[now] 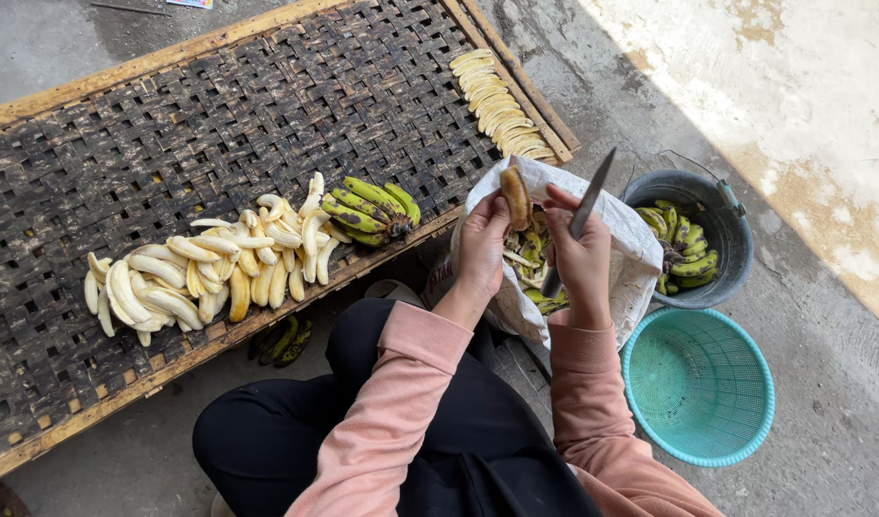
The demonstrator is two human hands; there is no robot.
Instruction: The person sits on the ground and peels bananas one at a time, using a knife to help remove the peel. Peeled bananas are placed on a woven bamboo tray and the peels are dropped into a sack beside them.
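Two bare hands are working above an open white woven-plastic sack (623,251) of peels. Left hand (482,244) is gripping a brown, oval, partly peeled banana (515,195); right hand (581,260) is clasping a slim steel-bladed knife (580,219) just beside it. Smooth pale peeled bananas (205,269) are lying heaped on the dark woven bamboo tray (219,115).

We see the woven drying tray (219,124) cut off at the left edge. The white sack (623,251) is partly covered by both hands. Bananas under the tray (284,341) show only in part.
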